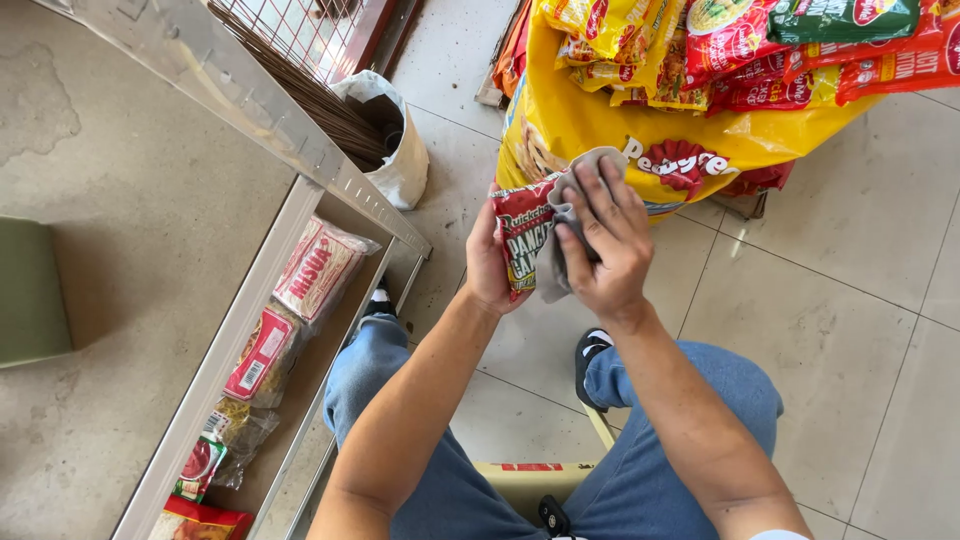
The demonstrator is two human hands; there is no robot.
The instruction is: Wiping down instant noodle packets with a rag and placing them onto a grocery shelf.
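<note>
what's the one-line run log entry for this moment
left hand: holds red packet | right hand: presses grey cloth on it | yellow sack behind

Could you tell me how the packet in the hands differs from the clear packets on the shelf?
The red packet is held up in the left hand while the right hand presses a grey cloth on it; the clear packets lie flat on the metal shelf, untouched. The red packet is opaque; the shelf ones show their contents. Both carry red labels.

Packet [520, 235]: glossy plastic film. Cloth [575, 175]: soft matt grey fabric. Shelf [330, 180]: smooth metal. Floor [830, 330]: satin tile.
</note>
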